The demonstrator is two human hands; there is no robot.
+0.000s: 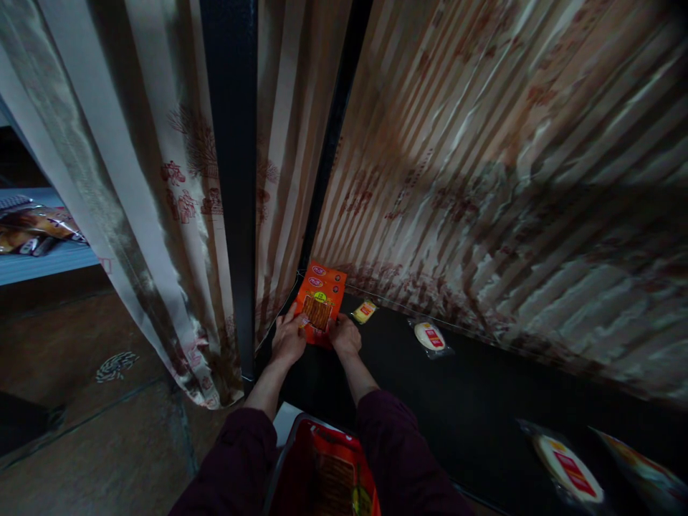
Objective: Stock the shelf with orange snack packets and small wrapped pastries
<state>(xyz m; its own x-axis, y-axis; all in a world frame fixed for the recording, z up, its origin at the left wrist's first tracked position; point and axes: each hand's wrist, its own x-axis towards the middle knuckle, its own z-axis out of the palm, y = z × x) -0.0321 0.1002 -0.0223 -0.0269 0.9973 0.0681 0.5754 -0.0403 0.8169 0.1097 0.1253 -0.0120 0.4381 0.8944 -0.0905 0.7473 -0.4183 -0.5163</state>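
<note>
An orange-red snack packet (318,304) with a clear window showing brown strips is at the far left corner of the black shelf (408,401). My left hand (289,337) grips its lower left side, and my right hand (345,335) pinches its lower right edge. Just right of the packet lies a small yellow packet (365,311). Below my forearms stands a dark container (276,484) with similar red snack packets (338,469) in it.
Wrapped round white items (430,335) with red labels lie along the shelf, one (570,466) at the near right beside a colourful packet (645,466). Printed curtains (456,179) hang behind. A black post (231,179) rises at left. Packaged food (40,226) rests on a blue surface.
</note>
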